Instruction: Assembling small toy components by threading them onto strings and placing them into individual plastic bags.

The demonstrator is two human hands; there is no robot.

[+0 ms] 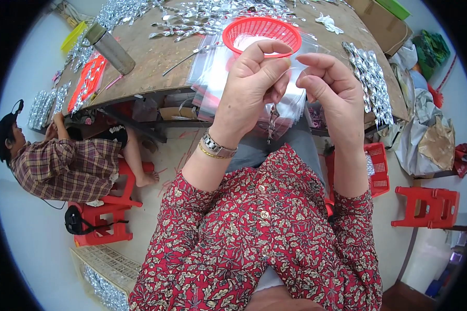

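Note:
In front of my chest, both hands are raised over the near edge of the table. My left hand (246,85) is closed, thumb against fingers, and a shiny silver twisted piece (272,122) dangles below it. Close by on the right, my right hand (340,85) has its thumb and forefinger drawn together in a pinch. A faint thin strand seems to run between the fingertips; what the right fingers grip is too fine to name. Behind the hands sits a red plastic basket (297,39) on a stack of clear plastic bags (205,75).
Silver twisted strips (371,85) lie at the table's right, more along its far side. A metal flask (114,52) and a red sheet (88,80) are on the left. Another person (67,166) sits there. Red stools (425,207) and a red crate (381,168) stand on the floor.

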